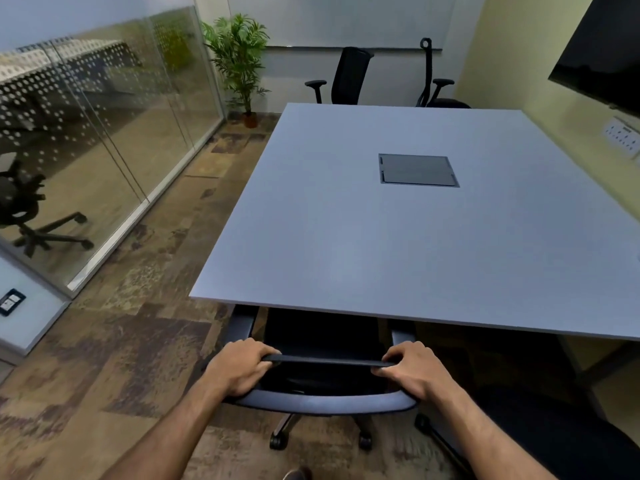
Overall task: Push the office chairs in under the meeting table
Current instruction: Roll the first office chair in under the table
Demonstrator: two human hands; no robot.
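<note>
Both hands, left (239, 367) and right (410, 370), grip the near chair's (322, 403) backrest top; seat tucked under the grey table (346, 237)

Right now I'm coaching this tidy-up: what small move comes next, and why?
Probably a little more straight push. Both hands, left and right, grip the top of the near chair's backrest; its seat front is under the meeting table, but the rear casters remain outside the edge.

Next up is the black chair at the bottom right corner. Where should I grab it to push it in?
Likely its backrest top edge, from behind, both hands apart, as the left hand and right hand hold the near chair. Only part of the black chair shows; its back is out of frame.
</note>
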